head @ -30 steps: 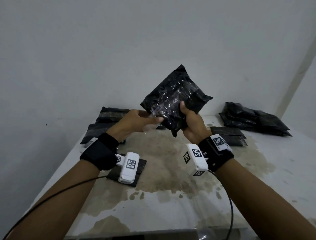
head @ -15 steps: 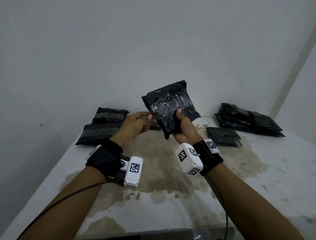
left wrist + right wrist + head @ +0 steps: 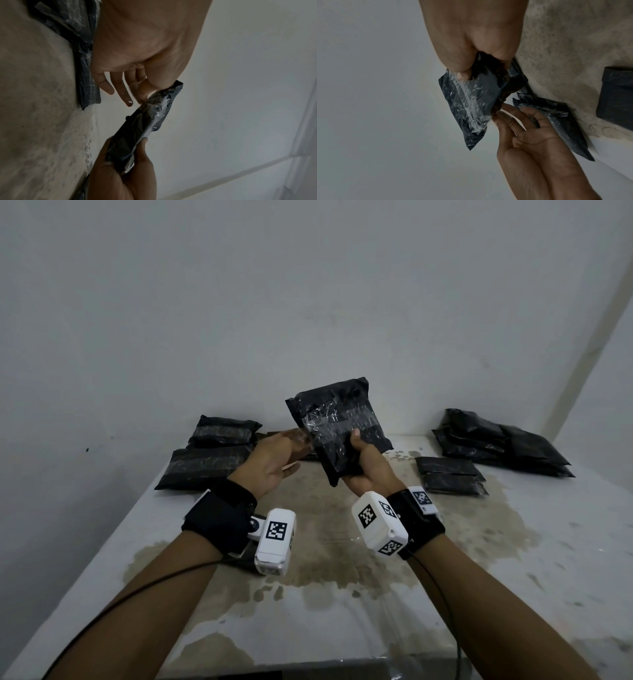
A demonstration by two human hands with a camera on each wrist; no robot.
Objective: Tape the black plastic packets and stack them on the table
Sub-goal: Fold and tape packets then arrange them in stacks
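Observation:
My right hand (image 3: 363,465) grips a black plastic packet (image 3: 337,424) by its lower end and holds it upright above the table, thumb on its front. Crinkled clear tape (image 3: 329,422) crosses the packet's face. My left hand (image 3: 278,460) is at the packet's left edge. In the left wrist view its thumb and forefinger pinch a loose end of clear tape (image 3: 135,86) at the packet (image 3: 149,119), with the other fingers straight. The right wrist view shows the taped packet (image 3: 467,102) under my right thumb and the left hand's fingertips (image 3: 498,116) at its edge.
Taped black packets lie stacked at the back left (image 3: 205,463), with one on top (image 3: 224,431). A looser pile (image 3: 503,443) sits at the back right, and a small stack (image 3: 448,475) lies in front of it. The white table (image 3: 325,559) is stained brown; a wall stands close behind.
The packet has come down closer to the table and turned from a corner-up tilt to nearly upright. Both hands kept their hold and moved with it.

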